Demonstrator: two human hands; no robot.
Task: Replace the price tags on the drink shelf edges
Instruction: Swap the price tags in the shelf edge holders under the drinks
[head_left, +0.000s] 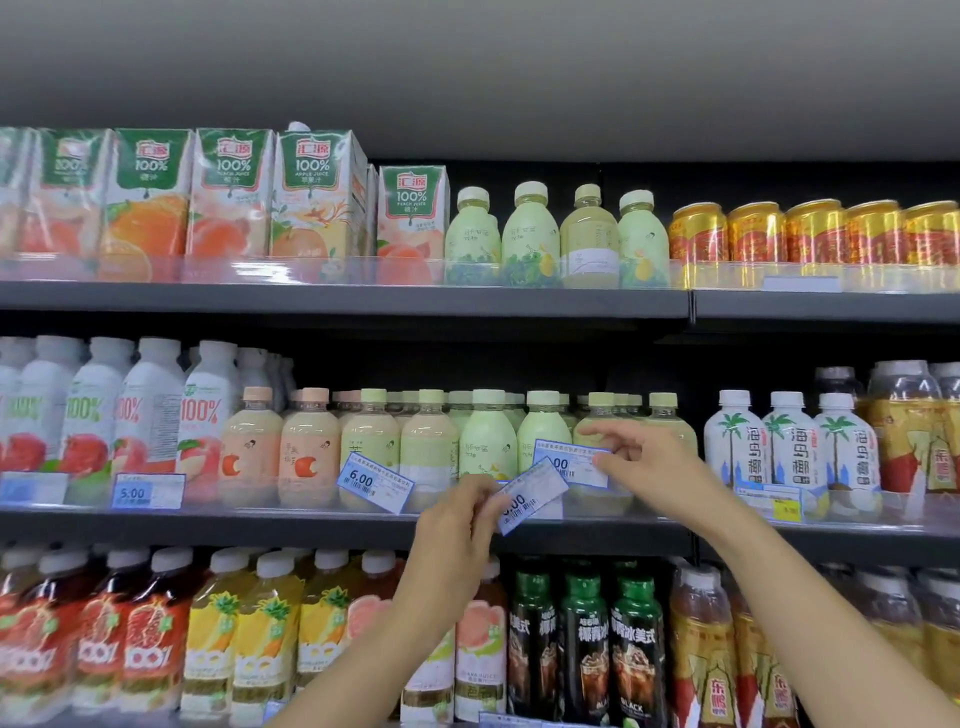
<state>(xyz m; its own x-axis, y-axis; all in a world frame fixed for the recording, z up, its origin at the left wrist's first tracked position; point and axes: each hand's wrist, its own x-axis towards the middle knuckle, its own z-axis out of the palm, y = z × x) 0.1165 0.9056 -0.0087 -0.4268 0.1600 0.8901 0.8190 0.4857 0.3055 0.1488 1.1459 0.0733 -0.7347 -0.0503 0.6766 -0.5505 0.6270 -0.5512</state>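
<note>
**A:** What lies far to the left of the two grips?

**B:** A blue-bordered tag reading "5.00" (148, 491) on the middle shelf's clear rail (260, 499), below white bottles marked "100%" (150, 405). Closer to the left grip, a tilted tag reads "6.00" (375, 483).

**A:** And the left grip itself?

**B:** The left hand (457, 525) pinches a loose price tag (535, 493) by its lower left end. The tag is white with a blue border and a barcode, and it slants up to the right in front of the shelf edge. Only "00" is clear, because fingers cover the start of the price.

**A:** The right one?

**B:** Just above and to the right of that pinch, the right hand (644, 457) holds the right end of the mounted price tag (563, 460) between thumb and fingers. That tag sits at the rail, in front of pale green bottles (488, 436). It shows "00"; its small print is blurred.

**A:** What is past the right grip?

**B:** Palm-tree bottles (789, 441) with Chinese lettering stand there, with a small yellow tag (785, 510) below them. Its print is unreadable.
</note>
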